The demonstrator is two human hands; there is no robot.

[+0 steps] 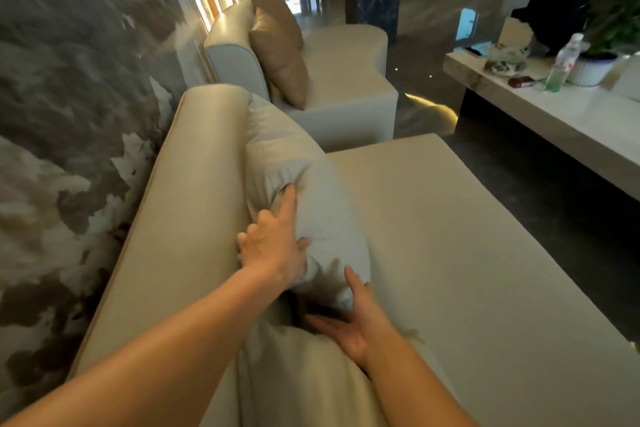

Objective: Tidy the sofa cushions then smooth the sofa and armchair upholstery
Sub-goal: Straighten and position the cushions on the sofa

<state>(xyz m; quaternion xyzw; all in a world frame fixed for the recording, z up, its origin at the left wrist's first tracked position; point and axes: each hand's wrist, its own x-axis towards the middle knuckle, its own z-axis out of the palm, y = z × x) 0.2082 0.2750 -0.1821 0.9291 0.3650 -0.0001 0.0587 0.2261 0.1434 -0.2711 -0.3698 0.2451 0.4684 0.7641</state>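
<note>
A pale grey cushion (298, 170) leans against the backrest of the cream sofa (194, 204). My left hand (273, 246) presses on its top edge, index finger stretched out and poking into the fabric. My right hand (356, 319) lies flat with fingers spread at the cushion's near bottom corner, touching it where it meets a second cream cushion (311, 381) close to me. The wide sofa seat (467, 253) stretches to the right. Beyond the sofa stands a cream armchair (349, 80) with a tan cushion (280, 52) upright against its back.
A marbled wall (69, 114) runs along the left behind the sofa. A low white table (554, 125) at the right carries a plastic bottle (564, 62), a potted plant (602, 55) and small items. Dark glossy floor (554, 218) lies between the sofa and the table.
</note>
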